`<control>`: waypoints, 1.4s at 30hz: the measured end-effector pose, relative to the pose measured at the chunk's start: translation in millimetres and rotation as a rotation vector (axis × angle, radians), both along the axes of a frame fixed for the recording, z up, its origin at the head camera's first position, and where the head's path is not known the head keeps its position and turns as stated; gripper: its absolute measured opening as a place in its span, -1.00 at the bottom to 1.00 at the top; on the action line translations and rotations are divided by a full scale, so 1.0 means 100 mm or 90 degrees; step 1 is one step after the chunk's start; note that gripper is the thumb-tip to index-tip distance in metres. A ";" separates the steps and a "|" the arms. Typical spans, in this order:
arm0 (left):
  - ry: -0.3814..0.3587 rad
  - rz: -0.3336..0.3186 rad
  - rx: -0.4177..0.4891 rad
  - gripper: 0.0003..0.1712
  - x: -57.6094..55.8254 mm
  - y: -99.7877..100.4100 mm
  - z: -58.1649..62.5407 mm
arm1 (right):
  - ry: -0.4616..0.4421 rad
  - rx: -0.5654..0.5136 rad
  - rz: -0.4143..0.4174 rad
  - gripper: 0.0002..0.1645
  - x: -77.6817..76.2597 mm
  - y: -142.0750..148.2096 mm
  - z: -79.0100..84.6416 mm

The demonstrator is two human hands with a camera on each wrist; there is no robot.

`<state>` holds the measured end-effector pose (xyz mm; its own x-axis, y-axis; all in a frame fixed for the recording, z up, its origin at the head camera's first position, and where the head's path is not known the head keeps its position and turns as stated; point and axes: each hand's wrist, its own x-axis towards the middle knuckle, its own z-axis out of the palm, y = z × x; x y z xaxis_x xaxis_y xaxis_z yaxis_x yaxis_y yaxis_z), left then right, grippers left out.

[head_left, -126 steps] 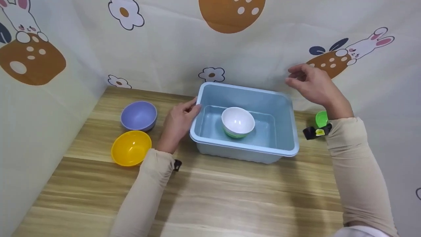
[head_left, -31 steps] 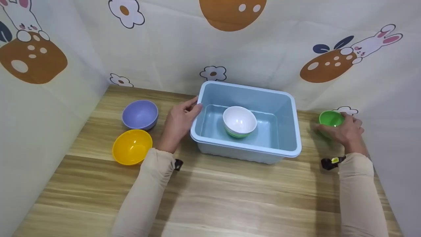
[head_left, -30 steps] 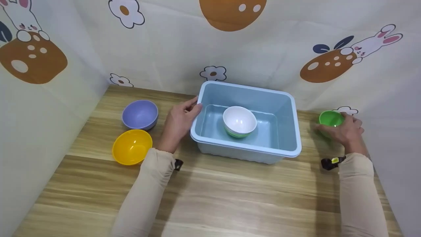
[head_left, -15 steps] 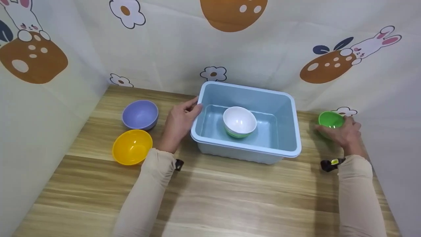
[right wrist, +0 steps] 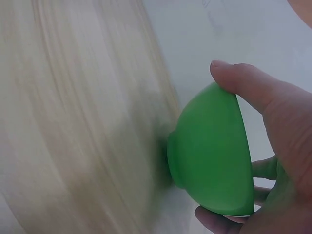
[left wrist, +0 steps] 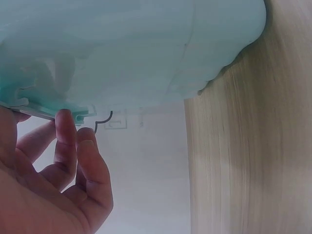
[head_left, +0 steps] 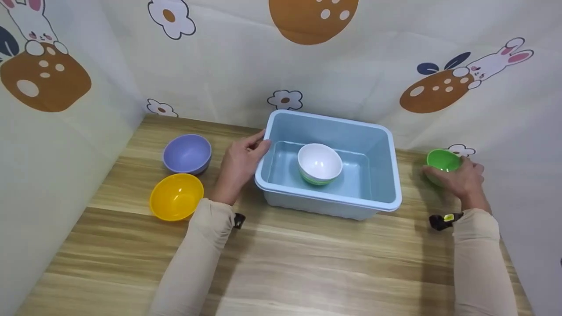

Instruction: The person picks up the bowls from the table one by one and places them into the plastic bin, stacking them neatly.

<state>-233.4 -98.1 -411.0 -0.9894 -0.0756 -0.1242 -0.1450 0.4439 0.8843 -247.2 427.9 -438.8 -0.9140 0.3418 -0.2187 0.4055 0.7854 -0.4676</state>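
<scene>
A blue plastic basin (head_left: 329, 203) stands against the back wall, with a white bowl (head_left: 319, 161) on a green-banded base inside it. My left hand (head_left: 239, 164) holds the basin's left rim, thumb over the edge; the left wrist view shows the other fingers (left wrist: 66, 131) under the rim. At the right, my right hand (head_left: 463, 177) grips a small green bowl (head_left: 443, 160) by its rim. In the right wrist view that green bowl (right wrist: 212, 151) sits between thumb and fingers, its base close to the tabletop; whether it touches is unclear.
Left of the basin, a purple bowl (head_left: 187, 153) and a yellow bowl (head_left: 176, 196) stand side by side on the wooden table (head_left: 307, 263). A patterned cloth wall (head_left: 228, 66) closes off the back, with further walls at left and right.
Since the oldest frame, my right hand has come down from beside the back wall and taken hold of the green bowl. Over the last second both hands stay nearly still.
</scene>
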 end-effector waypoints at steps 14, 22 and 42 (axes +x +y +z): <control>-0.019 0.000 0.006 -0.43 0.00 0.01 0.01 | 0.085 0.033 0.070 0.48 -0.01 -0.15 0.33; -0.030 -0.001 0.010 -0.43 -0.01 0.01 0.02 | 0.112 0.029 0.133 0.46 0.02 -0.28 0.61; -0.057 -0.003 0.033 -0.43 0.00 0.01 0.05 | 0.151 0.036 0.212 0.33 0.17 -0.55 1.16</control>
<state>-233.7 -97.2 -406.5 -0.9744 -0.0623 -0.2161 -0.2228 0.3981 0.8899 -230.6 372.4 -322.5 -0.9995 0.0241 0.0215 0.0112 0.8826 -0.4700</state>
